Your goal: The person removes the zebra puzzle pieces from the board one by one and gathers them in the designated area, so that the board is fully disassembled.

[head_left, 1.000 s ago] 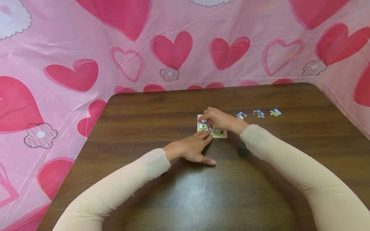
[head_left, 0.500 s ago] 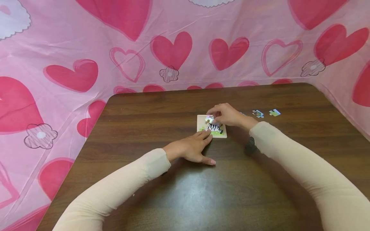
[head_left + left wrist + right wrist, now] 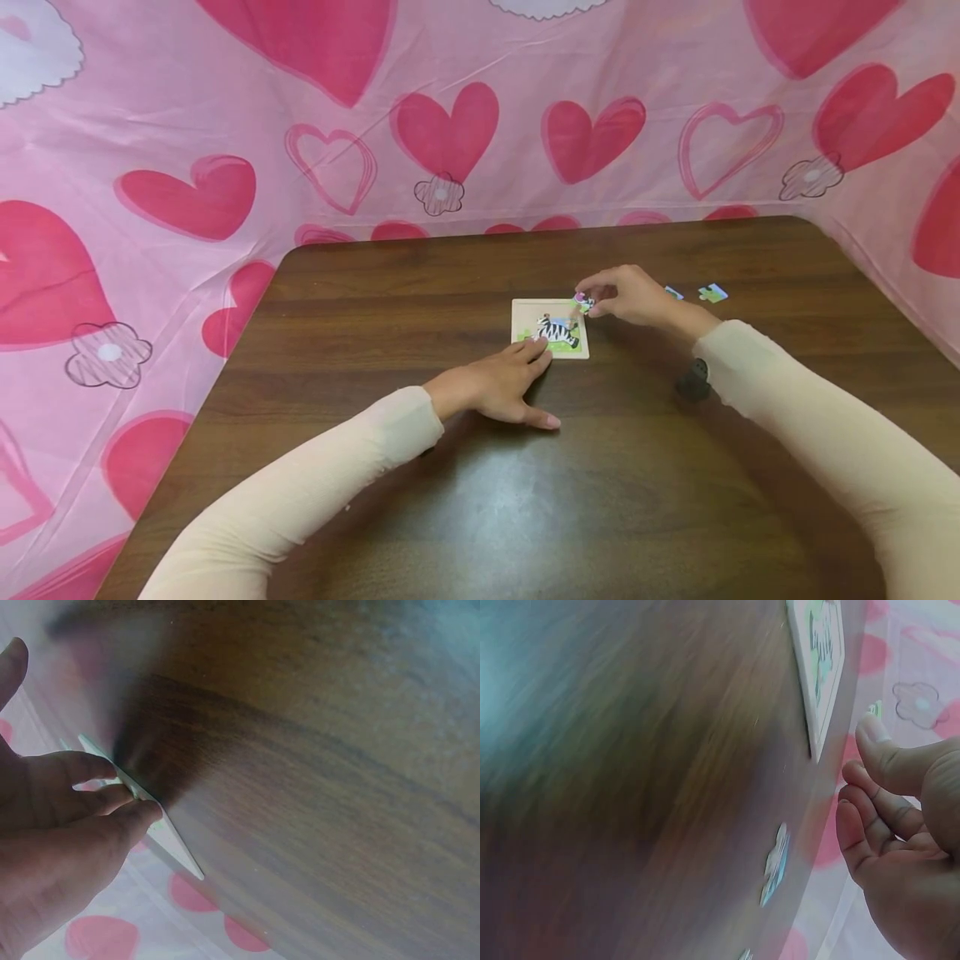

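The piece (image 3: 582, 302) was up by the far right corner of the board (image 3: 524, 315). It had pink, black and green on it. I could not tell if it touched the board or was just over it. The right hand (image 3: 630, 293) had it, with its grip pinching the piece between thumb and fingertips. From the right wrist, only a tiny green bit peeked out past the thumb.

The board lay flat, square and pale. A stripy zebra (image 3: 558, 333) was on it, with green by its feet and some blue above. The far left part of the board was plain.

The left hand (image 3: 504, 387) lay at the near side. Its grip was spread, fingers out straight and thumb well away, and the fingertips touched the board.

Over to the right, a green loose piece (image 3: 713, 292) lay on the brown surface (image 3: 450, 517). Next to it, a blue loose piece (image 3: 674, 292) was partly hidden by the right hand.

Both arms wore cream sleeves (image 3: 300, 492). A dark round thing (image 3: 693, 382) sat under the right wrist. Behind and beside the surface hung pink cloth (image 3: 255, 50) with big red hearts.
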Available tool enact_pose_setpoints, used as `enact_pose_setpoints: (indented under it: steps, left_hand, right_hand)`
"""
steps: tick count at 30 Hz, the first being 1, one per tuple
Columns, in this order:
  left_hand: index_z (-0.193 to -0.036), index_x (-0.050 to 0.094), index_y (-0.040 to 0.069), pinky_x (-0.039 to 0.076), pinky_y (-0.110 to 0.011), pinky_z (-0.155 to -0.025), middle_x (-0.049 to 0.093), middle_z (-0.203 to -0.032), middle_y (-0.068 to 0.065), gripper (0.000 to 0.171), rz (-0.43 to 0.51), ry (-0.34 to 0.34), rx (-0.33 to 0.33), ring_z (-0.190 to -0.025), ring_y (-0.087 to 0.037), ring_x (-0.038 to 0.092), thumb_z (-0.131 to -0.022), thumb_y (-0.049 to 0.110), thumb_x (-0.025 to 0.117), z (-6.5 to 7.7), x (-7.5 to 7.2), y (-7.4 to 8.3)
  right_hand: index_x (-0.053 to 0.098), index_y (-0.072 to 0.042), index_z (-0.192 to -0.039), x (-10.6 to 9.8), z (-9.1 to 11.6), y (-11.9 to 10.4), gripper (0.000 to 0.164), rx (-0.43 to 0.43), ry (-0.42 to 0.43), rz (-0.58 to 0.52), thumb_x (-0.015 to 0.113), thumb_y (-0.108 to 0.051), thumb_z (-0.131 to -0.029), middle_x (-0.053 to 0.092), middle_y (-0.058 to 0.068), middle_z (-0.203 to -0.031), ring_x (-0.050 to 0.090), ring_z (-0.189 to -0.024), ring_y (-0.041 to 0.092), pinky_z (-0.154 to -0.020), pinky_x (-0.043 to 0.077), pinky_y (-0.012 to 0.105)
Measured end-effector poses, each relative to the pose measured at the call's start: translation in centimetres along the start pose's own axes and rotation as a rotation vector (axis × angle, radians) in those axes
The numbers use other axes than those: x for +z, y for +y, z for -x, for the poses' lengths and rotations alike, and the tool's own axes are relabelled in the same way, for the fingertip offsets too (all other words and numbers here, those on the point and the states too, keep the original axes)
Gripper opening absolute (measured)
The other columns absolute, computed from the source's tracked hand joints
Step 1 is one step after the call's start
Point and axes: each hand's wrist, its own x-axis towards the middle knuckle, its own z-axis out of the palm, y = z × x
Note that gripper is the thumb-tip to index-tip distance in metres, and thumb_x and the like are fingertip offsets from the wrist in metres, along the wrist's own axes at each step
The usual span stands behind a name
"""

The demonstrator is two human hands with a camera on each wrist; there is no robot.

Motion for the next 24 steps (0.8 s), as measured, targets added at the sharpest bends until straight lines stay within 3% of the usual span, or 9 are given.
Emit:
enact_pose_setpoints:
  steps: [5, 12, 24]
  left_hand:
    - [-0.155, 0.012, 0.011, 0.010, -0.033, -0.117, -0.002, -0.162, -0.004, 0.104, 0.003, 0.001, 0.002, -0.148, -0.020, -0.004, -0.082, 0.073, 0.052, 0.0, -0.1, 0.1]
    - [-0.155, 0.011, 0.011, 0.010, -0.033, -0.117, -0.003, -0.162, -0.004, 0.104, 0.008, -0.003, 0.001, -0.148, -0.020, -0.005, -0.083, 0.073, 0.052, 0.1, -0.2, 0.1]
    - [-0.155, 0.010, 0.011, 0.010, -0.034, -0.117, -0.004, -0.162, -0.004, 0.104, 0.008, -0.014, -0.004, -0.148, -0.021, -0.005, -0.083, 0.073, 0.051, 0.1, -0.3, 0.2]
  right_hand:
    - [0.069, -0.003, -0.116, -1.2, 1.6, 0.8, 0.034, 0.042, 0.004, 0.014, 0.075, -0.004, -0.083, 0.070, 0.009, -0.093, 0.061, -0.085, 0.024, -0.074, 0.051, 0.039]
    - [0.068, -0.003, -0.116, -2.4, 3.3, 1.8, 0.034, 0.063, -0.033, 0.059, 0.074, -0.006, -0.083, 0.066, 0.007, -0.086, 0.055, -0.077, 0.022, -0.067, 0.046, 0.035]
    - [0.069, -0.002, -0.113, -2.3, 5.3, 2.7, 0.035, 0.057, -0.089, 0.120, 0.078, -0.008, -0.079, 0.060, -0.001, -0.074, 0.049, -0.068, 0.015, -0.059, 0.041, 0.030]
